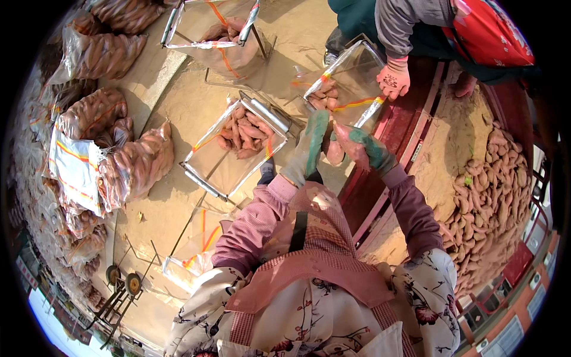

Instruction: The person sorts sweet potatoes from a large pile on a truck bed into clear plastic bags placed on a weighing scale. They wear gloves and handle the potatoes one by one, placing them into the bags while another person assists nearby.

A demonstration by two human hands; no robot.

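Observation:
My left hand (313, 145), in a grey and green work glove, is held upright beside a sweet potato (334, 151); its palm side faces inward and it seems to touch that root. In my right hand (372, 149), gloved alike, is another sweet potato (350, 143), gripped at its side. Left of my hands, a clear plastic bag stretched over a metal frame (203, 181) holds a layer of sweet potatoes (245, 131). A second framed bag (323, 79) with a few roots stands just beyond my hands.
A co-worker's gloved hand (394, 79) is at the second frame. A red metal edge (379, 187) runs at my right, with a large heap of sweet potatoes (486, 201) beyond. Filled bags (138, 165) line the left side. A wheeled hand cart (122, 285) lies at lower left.

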